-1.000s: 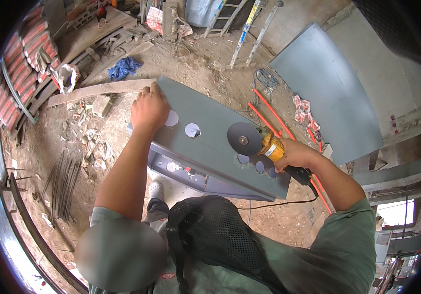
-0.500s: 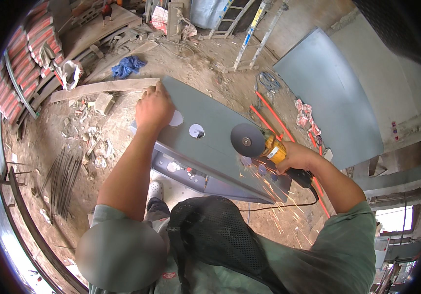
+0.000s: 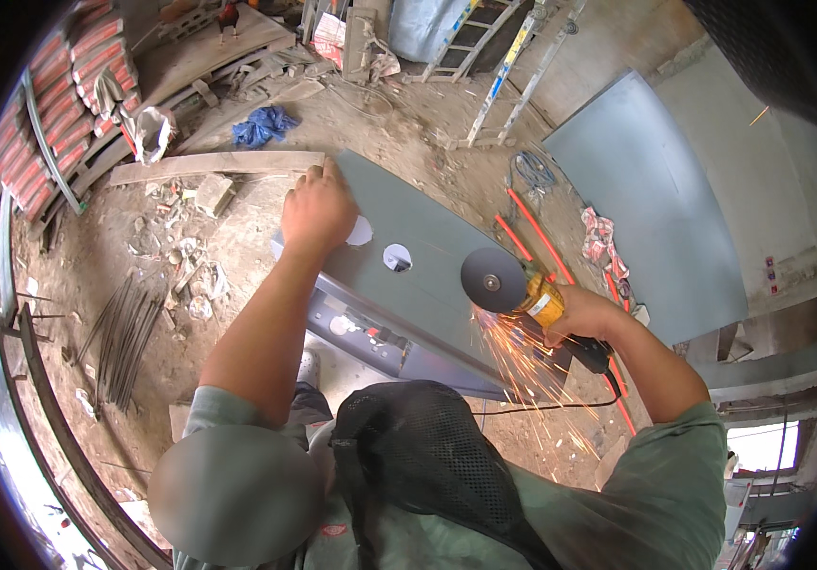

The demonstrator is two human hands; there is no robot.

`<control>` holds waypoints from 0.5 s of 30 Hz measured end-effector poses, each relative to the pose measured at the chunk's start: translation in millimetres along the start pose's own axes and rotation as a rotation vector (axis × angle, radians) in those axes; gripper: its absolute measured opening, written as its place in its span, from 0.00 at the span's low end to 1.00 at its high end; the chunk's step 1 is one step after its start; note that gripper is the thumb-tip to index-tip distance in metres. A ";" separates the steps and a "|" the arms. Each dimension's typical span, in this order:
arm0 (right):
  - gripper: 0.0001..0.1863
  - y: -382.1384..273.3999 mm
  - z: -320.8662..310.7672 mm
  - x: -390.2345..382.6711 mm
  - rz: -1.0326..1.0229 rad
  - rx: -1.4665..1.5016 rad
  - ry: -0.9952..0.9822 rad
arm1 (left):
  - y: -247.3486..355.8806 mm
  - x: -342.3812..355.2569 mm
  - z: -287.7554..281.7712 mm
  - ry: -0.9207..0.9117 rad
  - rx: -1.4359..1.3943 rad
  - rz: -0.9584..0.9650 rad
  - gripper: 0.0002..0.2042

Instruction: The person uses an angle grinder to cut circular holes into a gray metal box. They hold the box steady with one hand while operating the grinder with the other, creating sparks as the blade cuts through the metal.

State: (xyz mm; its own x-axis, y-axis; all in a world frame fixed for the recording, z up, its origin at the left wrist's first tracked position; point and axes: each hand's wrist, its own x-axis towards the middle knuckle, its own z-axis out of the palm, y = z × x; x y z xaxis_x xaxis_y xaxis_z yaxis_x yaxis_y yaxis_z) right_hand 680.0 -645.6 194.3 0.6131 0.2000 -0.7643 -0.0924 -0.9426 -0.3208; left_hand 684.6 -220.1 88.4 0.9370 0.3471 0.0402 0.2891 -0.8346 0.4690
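Observation:
A grey metal panel with several cut round holes lies angled before me, above an open grey boxlike part. My left hand grips the panel's upper left end, fingers bent over its edge. My right hand is wrapped round a yellow angle grinder with a black grey disc, low over the panel's right part. Orange sparks spray down from beneath the disc, hiding the spot it touches. A black cord runs from the grinder along the panel's lower side.
A large blue-grey sheet rests at the right, near orange pipes. Behind stand ladders, with blue plastic on the dirt. At left are stacked red-white packs, thin rods, long rails and rubble.
Sparks, absent a second ago, appeared and have grown denser. The scene has shifted slightly rightward in the view, my hands, panel and grinder with it. Both grips look the same.

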 end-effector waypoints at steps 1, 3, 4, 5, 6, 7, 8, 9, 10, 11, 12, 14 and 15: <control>0.34 3.2 0.0 2.7 -0.011 -0.008 0.020 | 0.4 -0.5 0.1 0.006 -0.003 -0.002 0.26; 0.34 9.5 1.4 6.0 -0.031 -0.027 0.060 | 1.4 -2.5 -1.3 0.021 -0.011 -0.007 0.26; 0.33 11.8 1.7 6.2 -0.047 -0.024 0.074 | 1.0 -2.2 -0.7 0.024 -0.010 -0.005 0.26; 0.33 9.5 2.5 5.2 -0.064 -0.022 0.085 | 0.4 -2.2 -0.1 0.026 -0.008 -0.004 0.26; 0.32 6.2 2.4 4.1 -0.081 -0.019 0.096 | -0.5 -2.1 0.2 0.029 -0.005 -0.004 0.26; 0.32 1.5 1.0 2.5 -0.050 -0.014 0.066 | -1.8 -1.8 0.2 0.016 -0.006 -0.008 0.26; 0.31 -7.2 -0.6 -1.6 -0.020 -0.009 0.038 | -0.9 -2.2 -2.5 0.003 -0.007 -0.010 0.25; 0.30 -12.7 -1.5 -3.1 0.011 -0.004 0.010 | -0.2 -2.7 -4.7 -0.009 -0.007 -0.013 0.25; 0.30 -7.7 -1.2 0.7 -0.020 -0.032 0.029 | 0.3 -3.2 -4.4 -0.011 -0.013 -0.014 0.25; 0.30 -1.5 -0.1 3.7 -0.052 -0.060 0.051 | 1.5 -3.2 -4.2 -0.009 -0.020 -0.015 0.25; 0.30 3.7 0.4 5.7 -0.084 -0.089 0.073 | 2.3 -3.2 -4.0 -0.008 -0.028 -0.015 0.24; 0.30 7.1 0.0 6.7 -0.057 -0.048 0.031 | 3.7 -4.4 -4.4 -0.009 -0.032 -0.017 0.24; 0.30 5.3 -0.1 6.0 -0.043 -0.027 0.009 | 3.7 -5.2 -4.8 -0.010 -0.034 -0.017 0.23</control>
State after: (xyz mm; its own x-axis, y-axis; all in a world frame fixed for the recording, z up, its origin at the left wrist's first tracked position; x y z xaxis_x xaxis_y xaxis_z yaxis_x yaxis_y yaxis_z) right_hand 683.3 -649.4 188.1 0.6233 0.2376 -0.7450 -0.0449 -0.9403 -0.3375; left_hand 679.9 -222.9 94.2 0.9338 0.3570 0.0227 0.2988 -0.8134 0.4991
